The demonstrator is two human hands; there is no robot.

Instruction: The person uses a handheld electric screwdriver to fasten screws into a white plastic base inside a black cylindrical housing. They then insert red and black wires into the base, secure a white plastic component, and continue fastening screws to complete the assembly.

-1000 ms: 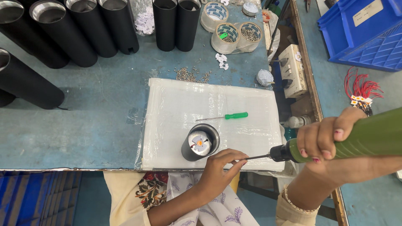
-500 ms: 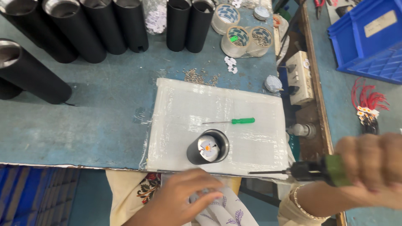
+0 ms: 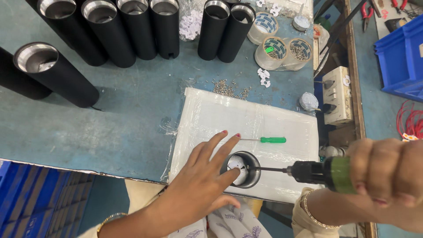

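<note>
Head view: left hand (image 3: 200, 176), fingers spread, rests on the black cylinder (image 3: 241, 169); right hand (image 3: 387, 169) fingers clench the power screwdriver (image 3: 319, 172) horizontally.

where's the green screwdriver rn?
Head view: the green screwdriver lies on the white pad, right of centre, just beyond the black cylinder and past the left hand's fingertips.

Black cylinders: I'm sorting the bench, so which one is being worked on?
The short black cylinder on the white pad, touched by the left hand, with the power screwdriver bit inside. The others stand tall behind, untouched.
</note>
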